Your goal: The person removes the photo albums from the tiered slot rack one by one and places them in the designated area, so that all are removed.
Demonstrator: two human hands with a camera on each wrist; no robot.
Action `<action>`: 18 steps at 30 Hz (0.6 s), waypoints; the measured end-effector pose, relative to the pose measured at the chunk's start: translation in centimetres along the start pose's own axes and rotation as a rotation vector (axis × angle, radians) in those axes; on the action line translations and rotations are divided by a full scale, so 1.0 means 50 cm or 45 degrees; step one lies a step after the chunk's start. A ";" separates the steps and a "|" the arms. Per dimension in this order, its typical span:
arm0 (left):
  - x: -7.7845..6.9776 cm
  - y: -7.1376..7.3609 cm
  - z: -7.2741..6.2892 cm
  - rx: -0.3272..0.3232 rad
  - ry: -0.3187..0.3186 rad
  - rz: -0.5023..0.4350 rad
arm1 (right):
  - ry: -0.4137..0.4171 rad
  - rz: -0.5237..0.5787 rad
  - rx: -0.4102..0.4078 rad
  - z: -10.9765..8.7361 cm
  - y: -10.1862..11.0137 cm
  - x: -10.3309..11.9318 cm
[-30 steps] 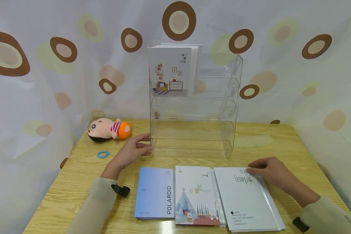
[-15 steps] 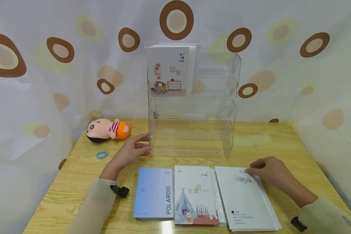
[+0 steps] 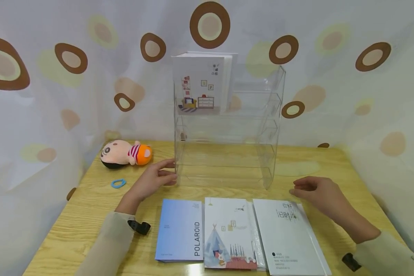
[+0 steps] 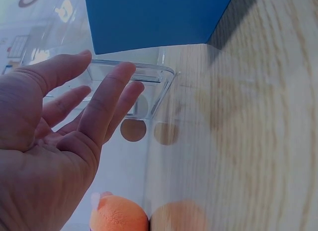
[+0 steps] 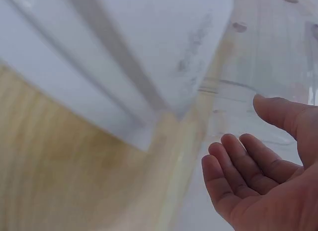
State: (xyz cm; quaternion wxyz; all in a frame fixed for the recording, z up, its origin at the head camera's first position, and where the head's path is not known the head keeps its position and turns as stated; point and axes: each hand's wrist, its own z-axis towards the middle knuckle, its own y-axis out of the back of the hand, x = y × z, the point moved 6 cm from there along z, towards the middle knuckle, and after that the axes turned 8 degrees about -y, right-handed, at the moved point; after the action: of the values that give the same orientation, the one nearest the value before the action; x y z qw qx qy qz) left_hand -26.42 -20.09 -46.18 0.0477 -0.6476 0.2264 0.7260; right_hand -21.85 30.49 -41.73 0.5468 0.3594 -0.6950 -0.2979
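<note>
My left hand is at the lower left side of a clear acrylic rack, fingers loosely extended; whether they touch it, I cannot tell. Above the table, just off the top right corner of a white album, my right hand hangs with loosely bent fingers and nothing in them. That album lies flat beside one with a tent drawing and a blue POLAROID album. In the right wrist view the white album is apart from the fingers.
Another white album stands in the rack's upper left. A plush doll and a blue ring-shaped band lie to the rack's left. Patterned sheeting encloses the table at the back and sides.
My right hand has come up off the white album's top right corner. That album has shifted slightly at its right edge. My left hand stays by the rack.
</note>
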 end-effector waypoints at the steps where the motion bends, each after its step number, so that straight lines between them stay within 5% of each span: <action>1: 0.001 -0.001 0.000 0.001 0.001 0.002 | 0.009 0.024 -0.004 -0.001 0.006 0.008; 18: -0.003 -0.002 -0.001 -0.011 0.000 0.002 | 0.138 0.319 -0.129 0.028 0.103 0.188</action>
State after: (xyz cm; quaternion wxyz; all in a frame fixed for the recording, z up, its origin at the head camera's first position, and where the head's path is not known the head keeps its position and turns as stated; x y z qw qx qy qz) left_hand -26.33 -19.99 -46.06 0.0442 -0.6478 0.2237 0.7269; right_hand -25.46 25.67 -32.73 0.6340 0.2574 -0.6878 -0.2421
